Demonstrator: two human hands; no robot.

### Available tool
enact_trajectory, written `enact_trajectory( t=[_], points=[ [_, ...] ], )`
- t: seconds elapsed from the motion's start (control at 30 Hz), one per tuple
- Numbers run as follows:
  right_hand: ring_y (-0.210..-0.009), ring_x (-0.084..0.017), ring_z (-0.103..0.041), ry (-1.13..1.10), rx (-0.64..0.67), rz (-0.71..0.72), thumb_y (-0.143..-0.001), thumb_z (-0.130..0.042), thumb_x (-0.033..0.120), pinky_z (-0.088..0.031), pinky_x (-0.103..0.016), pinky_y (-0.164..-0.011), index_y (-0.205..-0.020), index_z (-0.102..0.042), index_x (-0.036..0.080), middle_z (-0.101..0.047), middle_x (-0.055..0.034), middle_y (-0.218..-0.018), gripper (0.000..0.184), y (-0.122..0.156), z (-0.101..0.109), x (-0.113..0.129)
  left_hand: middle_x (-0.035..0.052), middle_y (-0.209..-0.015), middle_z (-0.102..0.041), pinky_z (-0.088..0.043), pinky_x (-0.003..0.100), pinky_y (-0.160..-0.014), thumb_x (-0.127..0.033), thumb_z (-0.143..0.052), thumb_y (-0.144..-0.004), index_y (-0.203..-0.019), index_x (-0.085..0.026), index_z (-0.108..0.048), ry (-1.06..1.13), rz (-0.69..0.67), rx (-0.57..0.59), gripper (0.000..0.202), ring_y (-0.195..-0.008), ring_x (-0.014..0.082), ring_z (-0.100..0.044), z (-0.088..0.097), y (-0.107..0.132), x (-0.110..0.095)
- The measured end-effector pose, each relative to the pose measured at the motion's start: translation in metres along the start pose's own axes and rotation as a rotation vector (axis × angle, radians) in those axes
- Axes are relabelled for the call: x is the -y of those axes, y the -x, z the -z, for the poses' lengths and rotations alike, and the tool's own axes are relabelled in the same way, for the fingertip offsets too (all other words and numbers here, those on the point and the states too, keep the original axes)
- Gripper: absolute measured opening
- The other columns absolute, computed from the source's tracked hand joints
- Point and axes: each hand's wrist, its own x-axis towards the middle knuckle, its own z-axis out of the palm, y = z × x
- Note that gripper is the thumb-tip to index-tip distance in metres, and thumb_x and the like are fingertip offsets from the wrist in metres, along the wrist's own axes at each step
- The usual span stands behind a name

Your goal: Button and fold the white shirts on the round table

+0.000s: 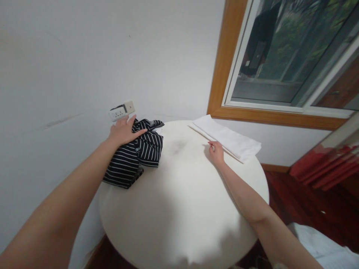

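Observation:
My left hand (122,131) lies with spread fingers on a black garment with white stripes (126,162), bunched at the table's far left. A little white material shows at the garment's far right edge. On the right, my right hand (216,152) rests on the white round table (182,201) with its fingers curled in, and nothing shows in them. Just beyond that hand is a folded white cloth (228,137), lying flat and slanting along the table's far right edge. Whether the knuckles touch the cloth I cannot tell.
A white wall with a power socket (119,113) rises behind the striped garment. The wood-framed window (269,112) is at the back right. Red fabric (325,166) hangs above the dark floor, and white fabric (322,243) is at the lower right.

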Motion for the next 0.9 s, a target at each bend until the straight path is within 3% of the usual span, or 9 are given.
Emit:
enact_trajectory(
  t=[0.13, 0.27, 0.4, 0.5, 0.6, 0.7, 0.8, 0.9],
  points=[
    [-0.103, -0.026, -0.051, 0.252, 0.064, -0.054, -0.081, -0.045, 0.016, -0.039, -0.039, -0.093, -0.114, -0.064, 0.016, -0.062, -0.0127, -0.108, 0.038, -0.021, 0.009, -0.006, 0.018, -0.153, -0.023, -0.023, 0.053, -0.108, -0.076, -0.03, -0.08, -0.148, -0.015, -0.024, 0.023, -0.039, -0.038, 0.091, -0.137, 0.0382, -0.025, 0.014, 0.005, -0.01],
    [-0.113, -0.028, -0.048, 0.453, 0.149, -0.109, -0.083, -0.051, 0.022, -0.039, -0.04, -0.094, -0.127, -0.056, 0.015, -0.058, -0.0164, -0.123, 0.044, -0.051, 0.011, -0.022, 0.0156, -0.156, -0.014, -0.014, 0.064, -0.107, -0.078, -0.033, -0.077, -0.149, -0.021, -0.023, -0.024, -0.035, -0.035, 0.092, -0.139, 0.0435, -0.015, 0.018, 0.014, -0.028],
    [-0.127, -0.032, -0.038, 0.576, 0.214, -0.178, -0.086, -0.053, 0.033, -0.035, -0.046, -0.098, -0.135, -0.047, 0.018, -0.047, -0.018, -0.138, 0.051, -0.072, 0.002, -0.032, 0.0166, -0.158, -0.004, -0.018, 0.075, -0.098, -0.083, -0.043, -0.068, -0.151, -0.027, -0.013, -0.037, 0.076, 0.111, 0.105, -0.137, 0.0512, -0.009, -0.002, 0.033, -0.044],
    [-0.127, -0.034, -0.038, 0.598, 0.261, -0.208, -0.087, -0.054, 0.038, -0.035, -0.05, -0.097, -0.139, -0.043, 0.021, -0.042, -0.019, -0.142, 0.056, -0.079, -0.007, -0.033, 0.0168, -0.158, 0.001, -0.025, 0.076, -0.092, -0.076, -0.056, -0.064, -0.151, -0.029, -0.008, -0.073, 0.082, 0.223, 0.111, -0.136, 0.0547, -0.006, -0.023, 0.048, -0.047],
    [-0.116, -0.033, -0.049, 0.59, 0.306, -0.228, -0.089, -0.05, 0.042, -0.04, -0.049, -0.089, -0.135, -0.048, 0.024, -0.05, -0.0187, -0.133, 0.049, -0.08, -0.013, -0.034, 0.0163, -0.158, 0.0, -0.033, 0.072, -0.091, -0.062, -0.066, -0.067, -0.151, -0.029, -0.003, -0.121, 0.047, 0.249, 0.11, -0.136, 0.0541, -0.009, -0.036, 0.058, -0.045],
    [-0.108, -0.031, -0.054, 0.598, 0.308, -0.232, -0.092, -0.043, 0.037, -0.041, -0.046, -0.085, -0.123, -0.058, 0.025, -0.059, -0.0164, -0.118, 0.036, -0.077, -0.017, -0.034, 0.0159, -0.158, -0.004, -0.037, 0.069, -0.09, -0.055, -0.067, -0.069, -0.151, -0.029, -0.002, -0.137, 0.017, 0.261, 0.108, -0.136, 0.0529, -0.012, -0.036, 0.062, -0.041],
    [-0.104, -0.028, -0.056, 0.589, 0.292, -0.27, -0.094, -0.038, 0.029, -0.04, -0.043, -0.084, -0.112, -0.065, 0.023, -0.063, -0.0151, -0.108, 0.033, -0.079, -0.015, -0.033, 0.0151, -0.158, -0.005, -0.036, 0.07, -0.091, -0.058, -0.067, -0.067, -0.151, -0.03, -0.005, -0.13, 0.006, 0.273, 0.108, -0.135, 0.0534, -0.013, -0.029, 0.062, -0.038],
    [-0.099, -0.027, -0.059, 0.551, 0.204, -0.287, -0.096, -0.034, 0.028, -0.04, -0.041, -0.084, -0.11, -0.065, 0.02, -0.067, -0.0146, -0.102, 0.035, -0.087, -0.005, -0.027, 0.0151, -0.158, -0.006, -0.022, 0.077, -0.094, -0.07, -0.06, -0.067, -0.151, -0.03, -0.008, -0.124, 0.02, 0.206, 0.106, -0.135, 0.054, -0.012, -0.021, 0.06, -0.039]
  ],
)
